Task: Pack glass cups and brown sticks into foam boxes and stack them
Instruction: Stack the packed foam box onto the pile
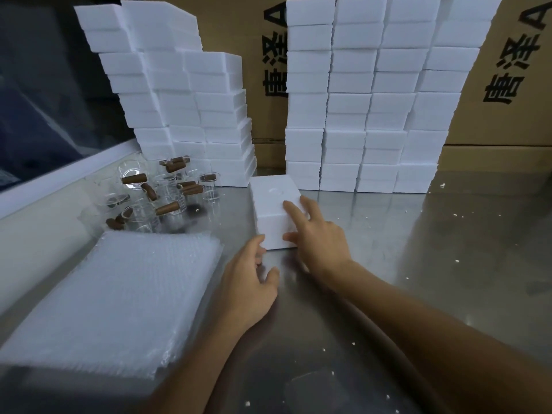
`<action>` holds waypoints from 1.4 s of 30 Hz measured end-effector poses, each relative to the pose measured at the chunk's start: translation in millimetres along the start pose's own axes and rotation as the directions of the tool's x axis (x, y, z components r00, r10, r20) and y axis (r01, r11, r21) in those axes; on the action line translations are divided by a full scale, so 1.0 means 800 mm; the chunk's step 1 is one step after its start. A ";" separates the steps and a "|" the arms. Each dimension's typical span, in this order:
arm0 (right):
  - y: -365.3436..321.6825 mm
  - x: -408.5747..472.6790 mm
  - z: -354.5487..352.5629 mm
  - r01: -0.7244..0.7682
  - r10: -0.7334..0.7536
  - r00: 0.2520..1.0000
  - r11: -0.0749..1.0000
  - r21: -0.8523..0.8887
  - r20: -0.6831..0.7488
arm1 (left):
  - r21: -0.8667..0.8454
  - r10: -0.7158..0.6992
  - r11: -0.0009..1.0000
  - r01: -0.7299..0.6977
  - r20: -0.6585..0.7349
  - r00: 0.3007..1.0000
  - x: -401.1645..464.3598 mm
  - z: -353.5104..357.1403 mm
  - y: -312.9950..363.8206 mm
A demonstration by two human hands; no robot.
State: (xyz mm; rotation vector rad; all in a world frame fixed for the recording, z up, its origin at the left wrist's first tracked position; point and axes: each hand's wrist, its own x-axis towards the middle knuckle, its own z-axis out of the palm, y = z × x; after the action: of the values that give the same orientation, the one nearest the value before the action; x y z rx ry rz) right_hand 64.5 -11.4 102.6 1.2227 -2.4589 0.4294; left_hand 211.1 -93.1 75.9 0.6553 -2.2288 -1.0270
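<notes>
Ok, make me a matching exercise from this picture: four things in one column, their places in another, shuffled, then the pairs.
Things:
1. foam box
2. bubble wrap
3. glass cups
4. cartons

Places:
A. behind the white stacks
B. near left of the table
C. under the right hand
D. at the foot of the left stack, with brown sticks

Pairs: 1-C, 2-B, 3-D, 4-A

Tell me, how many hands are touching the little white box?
2. The right hand rests fingers on the foam box's top and near side; the left hand touches its near left corner.
</notes>
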 end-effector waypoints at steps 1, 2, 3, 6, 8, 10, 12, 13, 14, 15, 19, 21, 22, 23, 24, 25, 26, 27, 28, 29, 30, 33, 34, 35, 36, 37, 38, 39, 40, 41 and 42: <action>0.000 0.013 0.006 0.001 -0.001 1.000 1.000 -0.010 0.001 | 0.008 0.015 1.000 -0.015 -0.003 1.000 0.000 0.000 0.000; 0.000 0.027 0.012 0.002 -0.002 1.000 1.000 -0.017 0.003 | 0.018 0.030 0.999 -0.030 0.002 1.000 0.000 0.000 -0.001; 0.000 0.040 0.019 0.003 -0.003 1.000 1.000 -0.026 0.007 | 0.029 0.046 0.999 -0.046 0.008 0.999 0.000 0.000 0.000; -0.001 0.076 0.036 0.013 -0.010 1.000 0.996 -0.093 0.028 | 0.046 0.098 0.994 -0.099 0.020 0.995 0.002 0.000 0.000; -0.002 0.096 0.043 0.017 -0.013 1.000 0.990 -0.138 0.028 | 0.073 0.118 0.990 -0.121 0.048 0.992 0.003 -0.001 -0.002; -0.004 0.115 0.047 0.024 -0.023 1.000 0.985 -0.170 0.006 | 0.096 0.108 0.989 -0.115 0.073 0.991 0.003 -0.001 -0.006; -0.006 0.135 0.047 0.038 -0.039 0.999 0.979 -0.199 0.000 | 0.090 0.093 0.991 -0.099 0.065 0.993 0.004 -0.001 -0.009; -0.007 0.145 0.047 0.052 -0.051 0.999 0.973 -0.225 0.011 | 0.088 0.090 0.992 -0.095 0.056 0.994 0.005 0.000 -0.008; -0.008 0.154 0.048 0.065 -0.060 0.998 0.964 -0.259 0.024 | 0.084 0.096 0.991 -0.100 0.047 0.994 0.006 0.001 -0.008; -0.009 0.163 0.049 0.074 -0.066 0.997 0.953 -0.293 0.036 | 0.079 0.105 0.991 -0.108 0.039 0.994 0.006 0.001 -0.006; -0.011 0.193 0.056 0.083 -0.066 0.996 0.918 -0.388 0.057 | 0.078 0.129 0.989 -0.129 0.013 0.992 0.006 0.002 -0.004; -0.013 0.206 0.063 0.066 -0.047 0.997 0.910 -0.409 0.057 | 0.093 0.127 0.988 -0.126 -0.003 0.992 0.006 0.004 -0.004; -0.013 0.212 0.066 0.058 -0.040 0.998 0.906 -0.420 0.052 | 0.086 0.133 0.988 -0.131 -0.011 0.991 0.007 0.005 -0.004; -0.014 0.218 0.069 0.051 -0.035 0.998 0.901 -0.432 0.045 | 0.083 0.147 0.986 -0.145 -0.013 0.989 0.007 0.006 -0.004; -0.014 0.225 0.072 0.048 -0.033 0.999 0.896 -0.441 0.040 | 0.094 0.166 0.982 -0.165 -0.009 0.986 0.008 0.006 -0.004; -0.014 0.230 0.074 0.047 -0.033 0.999 0.894 -0.446 0.039 | 0.115 0.188 0.976 -0.187 -0.003 0.982 0.009 0.006 -0.004; -0.014 0.235 0.076 0.046 -0.031 0.999 0.894 -0.446 0.040 | 0.129 0.204 0.971 -0.203 0.004 0.979 0.009 0.006 -0.004; -0.014 0.239 0.079 0.041 -0.028 0.999 0.895 -0.443 0.037 | 0.133 0.220 0.967 -0.218 0.005 0.976 0.010 0.007 -0.004; -0.013 0.243 0.081 0.036 -0.024 0.999 0.899 -0.437 0.033 | 0.133 0.230 0.964 -0.229 0.006 0.973 0.011 0.007 -0.004; -0.012 0.246 0.083 0.029 -0.018 0.999 0.900 -0.434 0.029 | 0.135 0.244 0.961 -0.242 0.001 0.970 0.012 0.007 -0.004; -0.010 0.248 0.084 0.020 -0.011 1.000 0.902 -0.431 0.024 | 0.141 0.252 0.958 -0.249 -0.005 0.968 0.013 0.007 -0.004; -0.002 0.256 0.084 -0.007 0.012 1.000 0.906 -0.424 0.010 | 0.158 0.292 0.946 -0.284 -0.030 0.956 0.016 0.008 -0.006; 0.000 0.258 0.084 -0.014 0.018 1.000 0.907 -0.420 0.004 | 0.158 0.309 0.941 -0.301 -0.033 0.950 0.017 0.008 -0.008; 0.002 0.261 0.085 -0.022 0.023 1.000 0.907 -0.420 -0.001 | 0.154 0.330 0.934 -0.322 -0.036 0.943 0.018 0.008 -0.011; 0.004 0.262 0.087 -0.027 0.024 1.000 0.910 -0.415 -0.011 | 0.144 0.341 0.932 -0.332 -0.040 0.939 0.019 0.007 -0.014; 0.005 0.264 0.088 -0.030 0.029 1.000 0.911 -0.410 -0.011 | 0.134 0.343 0.932 -0.335 -0.041 0.938 0.020 0.007 -0.016; 0.005 0.265 0.090 -0.044 0.039 0.999 0.916 -0.399 -0.021 | 0.122 0.333 0.937 -0.327 -0.038 0.942 0.021 0.006 -0.017; 0.006 0.266 0.091 -0.061 0.055 0.998 0.919 -0.389 -0.025 | 0.114 0.323 0.942 -0.317 -0.039 0.946 0.022 0.007 -0.018; 0.006 0.267 0.094 -0.071 0.065 0.997 0.924 -0.375 -0.030 | 0.104 0.314 0.946 -0.308 -0.039 0.949 0.022 0.007 -0.020; 0.007 0.267 0.095 -0.086 0.079 0.996 0.928 -0.363 -0.032 | 0.101 0.310 0.947 -0.305 -0.041 0.950 0.023 0.007 -0.020; 0.009 0.267 0.096 -0.097 0.088 0.995 0.932 -0.349 -0.041 | 0.094 0.297 0.952 -0.293 -0.036 0.954 0.023 0.006 -0.020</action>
State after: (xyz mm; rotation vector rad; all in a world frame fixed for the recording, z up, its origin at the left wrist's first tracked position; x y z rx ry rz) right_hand -75.0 -188.7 128.2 0.9497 -2.4418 0.0223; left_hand 197.6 -111.8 66.6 0.3631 -2.2529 -0.7579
